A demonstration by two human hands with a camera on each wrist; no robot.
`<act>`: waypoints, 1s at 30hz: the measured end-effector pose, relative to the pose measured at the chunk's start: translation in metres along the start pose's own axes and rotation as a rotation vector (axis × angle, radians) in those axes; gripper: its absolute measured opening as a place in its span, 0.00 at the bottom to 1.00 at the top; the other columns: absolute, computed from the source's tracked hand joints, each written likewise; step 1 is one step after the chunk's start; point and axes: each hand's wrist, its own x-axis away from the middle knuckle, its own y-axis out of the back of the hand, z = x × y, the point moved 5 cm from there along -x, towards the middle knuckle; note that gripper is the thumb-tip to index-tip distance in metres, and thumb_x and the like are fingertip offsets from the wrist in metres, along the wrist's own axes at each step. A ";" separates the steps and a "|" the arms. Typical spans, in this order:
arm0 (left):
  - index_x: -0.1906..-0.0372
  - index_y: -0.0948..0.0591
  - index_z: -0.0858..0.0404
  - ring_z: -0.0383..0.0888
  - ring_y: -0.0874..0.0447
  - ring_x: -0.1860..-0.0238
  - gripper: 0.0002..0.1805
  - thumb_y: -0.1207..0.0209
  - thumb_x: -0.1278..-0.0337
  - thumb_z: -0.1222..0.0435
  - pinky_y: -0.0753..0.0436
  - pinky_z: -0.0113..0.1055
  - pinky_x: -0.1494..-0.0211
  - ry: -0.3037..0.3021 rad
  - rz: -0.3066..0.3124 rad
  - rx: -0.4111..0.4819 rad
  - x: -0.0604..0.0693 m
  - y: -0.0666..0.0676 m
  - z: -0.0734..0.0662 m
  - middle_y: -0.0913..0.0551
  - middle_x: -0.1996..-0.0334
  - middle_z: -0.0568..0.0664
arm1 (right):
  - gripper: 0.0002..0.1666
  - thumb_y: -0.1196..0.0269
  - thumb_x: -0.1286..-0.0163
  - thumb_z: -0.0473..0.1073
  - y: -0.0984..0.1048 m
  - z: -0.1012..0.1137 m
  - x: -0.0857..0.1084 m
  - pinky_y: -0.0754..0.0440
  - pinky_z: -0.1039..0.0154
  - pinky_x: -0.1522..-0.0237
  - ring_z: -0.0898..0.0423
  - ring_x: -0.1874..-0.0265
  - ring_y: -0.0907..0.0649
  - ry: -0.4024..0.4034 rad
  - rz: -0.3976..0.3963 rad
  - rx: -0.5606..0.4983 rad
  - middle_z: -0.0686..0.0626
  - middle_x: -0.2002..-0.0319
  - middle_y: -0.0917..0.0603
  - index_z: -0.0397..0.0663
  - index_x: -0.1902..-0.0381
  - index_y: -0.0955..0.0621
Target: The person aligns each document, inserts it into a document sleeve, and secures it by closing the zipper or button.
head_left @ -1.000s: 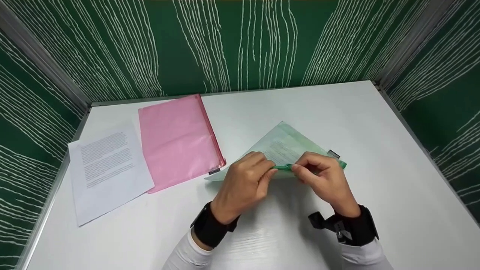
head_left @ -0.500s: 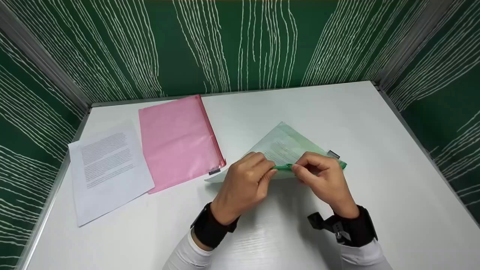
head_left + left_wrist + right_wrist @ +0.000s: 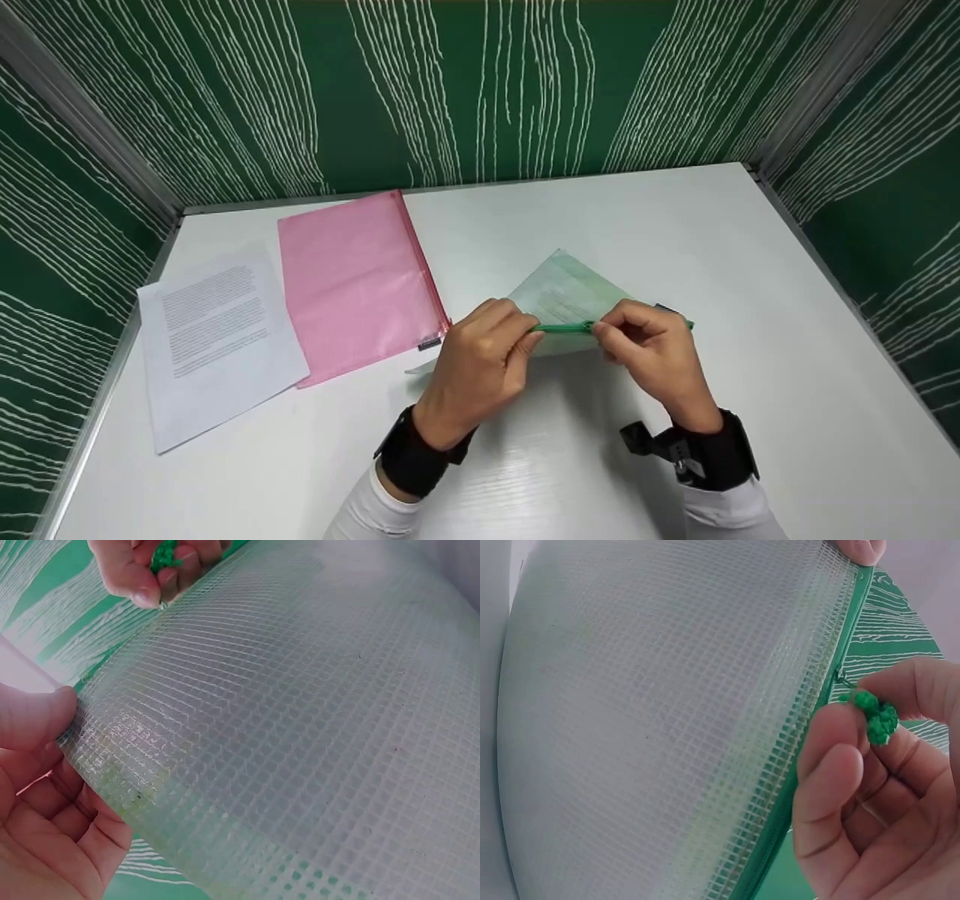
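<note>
A translucent green mesh zipper pouch point(image 3: 559, 281) is tilted up from the table, with a printed sheet showing through it. My left hand point(image 3: 478, 367) pinches its zipped edge between thumb and fingers; in the left wrist view the thumb point(image 3: 37, 716) presses near the end of that edge. My right hand point(image 3: 658, 356) pinches the zipper pull, whose knotted green cord point(image 3: 877, 718) sticks out between the fingers in the right wrist view. Between the two hands runs a taut stretch of green zipper point(image 3: 562, 328). A dark tag pokes out behind the right hand.
Left of the pouch lies a pink zipper pouch point(image 3: 352, 285) with a red zipper. Printed sheets of paper point(image 3: 217, 352) overlap its left edge. Green panels with white wavy lines point(image 3: 517, 90) wall in the white table point(image 3: 787, 315) at the back and sides.
Both hands have drawn slightly apart, the left to the left and the right a little to the right. More green zipper shows between them, and the pouch has shifted and tilted slightly.
</note>
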 end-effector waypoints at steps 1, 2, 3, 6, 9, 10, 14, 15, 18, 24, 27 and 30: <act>0.73 0.21 0.62 0.37 0.33 0.76 0.07 0.44 0.42 0.65 0.32 0.26 0.72 -0.001 -0.001 -0.001 0.000 0.000 0.000 0.30 0.80 0.44 | 0.09 0.39 0.39 0.34 0.000 0.000 0.000 0.32 0.64 0.82 0.58 0.85 0.28 -0.003 0.000 0.001 0.49 0.84 0.27 0.42 0.79 0.21; 0.73 0.21 0.62 0.37 0.33 0.76 0.07 0.44 0.42 0.65 0.32 0.25 0.72 -0.004 -0.002 -0.002 0.000 0.000 0.000 0.30 0.80 0.44 | 0.09 0.39 0.39 0.34 0.000 0.000 0.000 0.32 0.65 0.82 0.58 0.85 0.28 -0.005 -0.001 0.007 0.49 0.84 0.27 0.43 0.79 0.21; 0.73 0.21 0.62 0.37 0.33 0.76 0.07 0.43 0.43 0.65 0.32 0.25 0.72 -0.008 -0.004 -0.003 0.000 0.000 0.000 0.30 0.80 0.44 | 0.09 0.39 0.39 0.34 0.001 -0.001 0.000 0.31 0.65 0.82 0.58 0.85 0.28 -0.005 -0.001 0.013 0.49 0.84 0.27 0.43 0.79 0.21; 0.73 0.21 0.62 0.37 0.32 0.75 0.06 0.43 0.43 0.66 0.32 0.25 0.71 -0.021 -0.012 -0.008 0.000 0.001 -0.001 0.30 0.80 0.44 | 0.09 0.39 0.39 0.33 0.002 -0.002 0.000 0.31 0.65 0.82 0.58 0.85 0.28 -0.006 -0.011 0.020 0.49 0.84 0.27 0.42 0.79 0.21; 0.74 0.21 0.62 0.37 0.33 0.76 0.06 0.43 0.43 0.66 0.32 0.26 0.71 -0.029 -0.038 -0.006 -0.001 0.004 -0.002 0.30 0.80 0.44 | 0.08 0.39 0.39 0.33 0.004 -0.004 -0.001 0.30 0.66 0.82 0.57 0.85 0.28 -0.022 -0.034 0.029 0.48 0.84 0.27 0.40 0.78 0.21; 0.74 0.21 0.62 0.37 0.33 0.76 0.06 0.43 0.43 0.67 0.33 0.26 0.71 -0.029 -0.049 -0.004 -0.001 0.005 -0.002 0.30 0.80 0.44 | 0.08 0.39 0.39 0.32 0.005 -0.005 -0.001 0.30 0.66 0.82 0.57 0.85 0.28 -0.034 -0.041 0.031 0.48 0.84 0.27 0.39 0.78 0.21; 0.75 0.22 0.62 0.37 0.35 0.77 0.06 0.43 0.44 0.67 0.33 0.26 0.71 -0.032 -0.077 0.005 -0.002 0.009 0.000 0.31 0.81 0.44 | 0.08 0.40 0.39 0.31 0.007 -0.002 -0.002 0.30 0.67 0.82 0.57 0.85 0.27 -0.064 -0.058 0.049 0.48 0.85 0.27 0.37 0.78 0.21; 0.75 0.22 0.62 0.37 0.35 0.77 0.06 0.43 0.44 0.67 0.34 0.26 0.72 -0.031 -0.076 0.006 -0.002 0.009 0.000 0.32 0.81 0.44 | 0.08 0.40 0.39 0.31 0.006 0.001 -0.002 0.31 0.67 0.83 0.57 0.85 0.27 -0.067 -0.058 0.053 0.47 0.85 0.27 0.37 0.79 0.22; 0.75 0.22 0.62 0.37 0.34 0.77 0.06 0.43 0.44 0.67 0.33 0.25 0.71 -0.028 -0.069 0.001 -0.002 0.008 0.000 0.31 0.81 0.44 | 0.09 0.41 0.39 0.31 0.005 0.012 -0.002 0.30 0.67 0.82 0.57 0.86 0.27 -0.058 -0.054 0.060 0.46 0.85 0.27 0.35 0.79 0.22; 0.74 0.21 0.62 0.37 0.34 0.76 0.06 0.43 0.44 0.67 0.32 0.26 0.71 -0.025 -0.066 0.003 -0.002 0.009 0.000 0.31 0.81 0.44 | 0.08 0.40 0.39 0.32 0.007 -0.001 -0.001 0.29 0.67 0.82 0.57 0.85 0.27 -0.062 -0.057 0.058 0.47 0.84 0.26 0.35 0.78 0.22; 0.74 0.21 0.62 0.37 0.33 0.76 0.06 0.43 0.44 0.67 0.32 0.26 0.70 -0.033 -0.079 0.004 -0.002 0.010 0.000 0.31 0.81 0.44 | 0.08 0.40 0.39 0.33 0.009 -0.009 -0.001 0.29 0.67 0.82 0.56 0.85 0.26 -0.076 -0.062 0.072 0.46 0.84 0.26 0.37 0.78 0.21; 0.75 0.21 0.62 0.38 0.33 0.77 0.06 0.42 0.45 0.68 0.32 0.26 0.70 -0.033 -0.109 0.006 -0.002 0.012 0.000 0.31 0.81 0.45 | 0.08 0.40 0.39 0.32 0.010 -0.006 -0.002 0.30 0.67 0.83 0.54 0.85 0.26 -0.093 -0.086 0.094 0.43 0.85 0.26 0.37 0.78 0.20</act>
